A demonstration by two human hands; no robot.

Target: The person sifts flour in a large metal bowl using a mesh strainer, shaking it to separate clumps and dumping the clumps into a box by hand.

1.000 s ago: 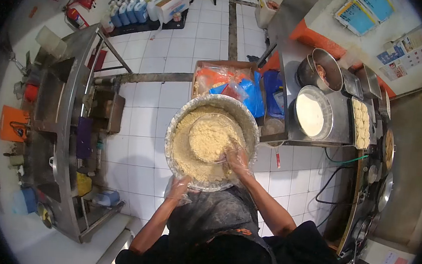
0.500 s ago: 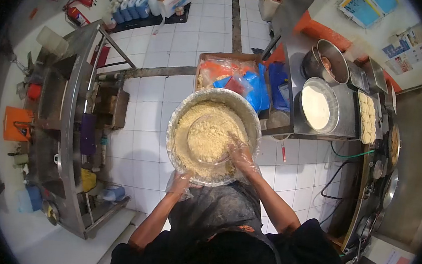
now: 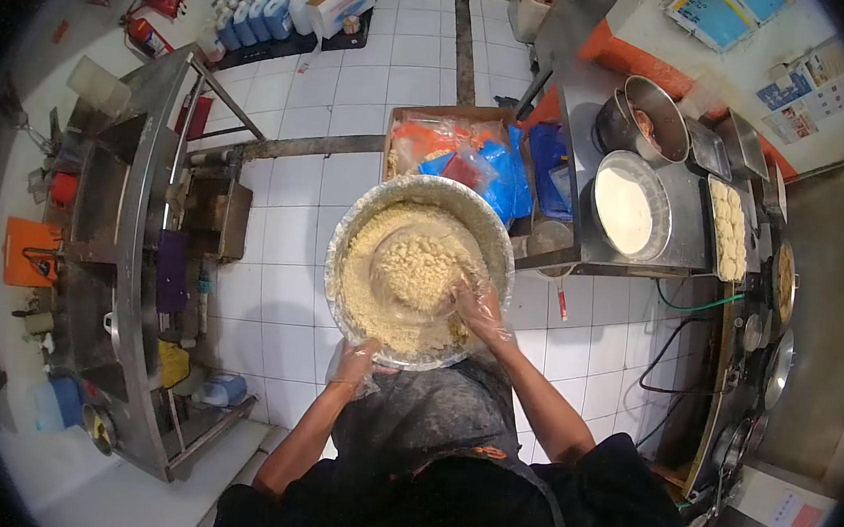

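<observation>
A large metal basin [image 3: 332, 286] holds pale yellow, crumbly material, in front of my apron. My left hand [image 3: 356, 363], in a clear plastic glove, is closed on the basin's near-left rim. Inside the basin is a round, see-through bowl [image 3: 379, 295] with a heap of coarse yellow crumbs [image 3: 424, 269] in it. My right hand [image 3: 478, 307], also gloved in clear plastic, grips the bowl's right edge. Its fingertips are partly hidden by the crumbs and the rim.
Beyond the basin stands a cardboard box [image 3: 388, 150] with plastic bags. On the right, a steel counter [image 3: 579, 127] bears a pan of white batter [image 3: 625, 211], a pot [image 3: 667, 124] and a tray of dough pieces [image 3: 726, 230]. A steel shelf unit [image 3: 152, 190] stands left.
The bowl has shifted slightly up and right within the basin. Its crumbs look lumpier and rearranged. My left hand stays on the rim, and the whole view has shifted slightly.
</observation>
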